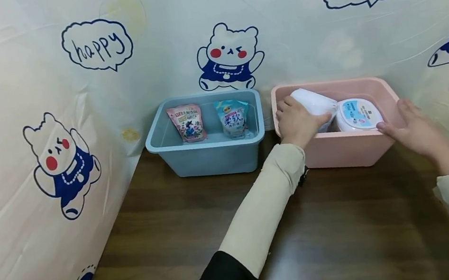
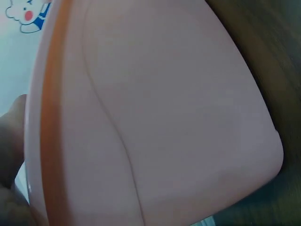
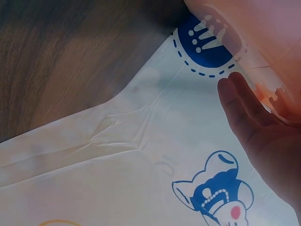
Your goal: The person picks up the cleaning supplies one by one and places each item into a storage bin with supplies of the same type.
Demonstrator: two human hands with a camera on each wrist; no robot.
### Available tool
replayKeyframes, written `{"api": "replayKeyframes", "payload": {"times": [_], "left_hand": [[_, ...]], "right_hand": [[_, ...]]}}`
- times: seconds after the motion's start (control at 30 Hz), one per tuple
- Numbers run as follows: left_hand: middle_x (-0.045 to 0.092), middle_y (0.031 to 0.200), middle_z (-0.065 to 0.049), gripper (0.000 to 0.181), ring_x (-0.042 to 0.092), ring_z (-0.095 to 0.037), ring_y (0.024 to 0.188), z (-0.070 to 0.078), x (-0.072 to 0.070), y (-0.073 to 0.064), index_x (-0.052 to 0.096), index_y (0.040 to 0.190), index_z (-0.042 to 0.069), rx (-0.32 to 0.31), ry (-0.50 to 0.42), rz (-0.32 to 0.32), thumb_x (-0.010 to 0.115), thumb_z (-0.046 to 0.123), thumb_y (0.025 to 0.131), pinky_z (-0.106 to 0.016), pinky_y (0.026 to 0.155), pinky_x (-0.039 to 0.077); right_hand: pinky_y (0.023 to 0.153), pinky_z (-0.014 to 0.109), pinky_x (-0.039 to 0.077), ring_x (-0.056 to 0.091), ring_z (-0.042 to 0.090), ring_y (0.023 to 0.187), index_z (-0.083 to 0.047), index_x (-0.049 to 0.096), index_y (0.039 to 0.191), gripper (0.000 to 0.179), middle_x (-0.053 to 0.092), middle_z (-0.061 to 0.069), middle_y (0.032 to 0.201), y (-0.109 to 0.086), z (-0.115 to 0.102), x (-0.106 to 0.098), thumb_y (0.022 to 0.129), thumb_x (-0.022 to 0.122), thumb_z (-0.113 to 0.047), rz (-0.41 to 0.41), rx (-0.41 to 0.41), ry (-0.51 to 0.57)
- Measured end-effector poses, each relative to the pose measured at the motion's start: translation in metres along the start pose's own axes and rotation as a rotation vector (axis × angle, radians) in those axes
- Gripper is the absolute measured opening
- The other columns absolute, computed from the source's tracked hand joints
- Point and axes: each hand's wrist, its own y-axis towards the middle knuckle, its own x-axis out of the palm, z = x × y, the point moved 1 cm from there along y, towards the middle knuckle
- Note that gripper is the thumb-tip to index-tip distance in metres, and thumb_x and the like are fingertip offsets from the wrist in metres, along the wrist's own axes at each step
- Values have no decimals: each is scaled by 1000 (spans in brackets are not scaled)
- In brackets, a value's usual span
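A pink plastic bin (image 1: 351, 153) stands on the right, holding a white soft-looking packet (image 1: 314, 101) and a round white tub (image 1: 358, 114) with a blue label on its lid. My left hand (image 1: 299, 122) reaches over the bin's front rim and grips the white packet; some fingers are hidden. In the left wrist view, the bin's outer wall (image 2: 169, 103) covers most of the picture, with part of my left hand (image 2: 11, 160) beyond the rim. At the right front corner, my right hand (image 1: 417, 132) holds the bin, thumb over the rim and fingers (image 3: 240, 101) along the outside.
A blue bin (image 1: 214, 158) stands to the left, with a pink pouch (image 1: 187, 123) and a light-blue pouch (image 1: 233, 118) inside. Both bins stand on a dark wooden table (image 1: 184, 222), against a pale printed cloth (image 1: 167, 38) at the back and sides.
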Motion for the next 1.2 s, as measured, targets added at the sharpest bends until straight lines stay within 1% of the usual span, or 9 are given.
{"api": "replayKeyframes", "payload": {"times": [0.2, 0.5, 0.73, 0.83, 0.9, 1.0, 1.07, 1.13, 1.2], "left_hand": [[41, 120, -6, 116, 46, -18, 104, 3, 6, 2, 26, 137, 8, -9, 83, -62, 62, 82, 57, -25, 82, 47], [46, 105, -5, 109, 51, -13, 75, 2, 1, -1, 31, 132, 10, -56, 76, -158, 68, 78, 56, -26, 60, 50], [51, 101, -4, 103, 53, -13, 75, 0, -4, -4, 36, 130, 9, -2, 93, -201, 68, 76, 59, -26, 64, 49], [57, 99, -1, 99, 57, -12, 77, -1, -10, -4, 40, 131, 8, 45, 147, -230, 69, 74, 62, -27, 63, 49], [61, 99, 3, 87, 58, -11, 80, -2, -13, -3, 49, 129, 12, 92, 195, -247, 70, 69, 67, -29, 60, 49], [63, 100, 7, 55, 58, -10, 82, -1, -17, -1, 62, 117, 20, 148, 249, -270, 69, 57, 77, -33, 57, 47], [64, 99, 8, 31, 58, -10, 81, -1, -16, 0, 67, 108, 25, 158, 233, -281, 66, 46, 85, -34, 56, 46], [64, 97, 7, 20, 57, -9, 78, -2, -13, 1, 67, 103, 26, 150, 216, -298, 61, 38, 89, -34, 56, 46], [64, 94, 8, 15, 55, -9, 76, -2, -9, 2, 67, 99, 26, 138, 200, -313, 58, 35, 90, -33, 57, 46]], "right_hand": [[93, 73, 0, -18, 44, 134, -18, -20, 146, 97, -25, 11, 151, 0, -1, 0, 89, 44, -64, -5, 6, 21], [92, 75, 2, -17, 47, 133, -17, -18, 147, 96, -26, 10, 151, 0, -3, -2, 89, 43, -64, -16, 7, -9], [92, 75, 2, -16, 48, 133, -17, -18, 147, 94, -25, 11, 151, 0, -4, 0, 90, 42, -64, 1, 5, -23], [92, 75, 2, -16, 48, 133, -19, -18, 147, 95, -25, 11, 151, 1, -4, 2, 89, 41, -65, -5, 14, -21], [92, 75, 2, -16, 47, 133, -19, -18, 147, 95, -25, 10, 151, 1, -4, 2, 89, 41, -65, -8, 15, -21], [93, 74, 2, -16, 47, 134, -19, -18, 147, 94, -24, 11, 152, 2, -4, 1, 90, 41, -65, 0, 10, -22], [94, 73, 1, -16, 46, 134, -18, -17, 147, 93, -23, 12, 152, 2, -4, 0, 90, 41, -63, 9, 1, -23], [95, 72, 0, -15, 45, 134, -17, -17, 147, 93, -22, 13, 152, 1, -4, -1, 91, 42, -63, 16, -8, -24], [95, 72, 0, -16, 45, 134, -17, -17, 147, 94, -22, 12, 152, 0, -3, -1, 91, 42, -63, 11, -5, -21]]}}
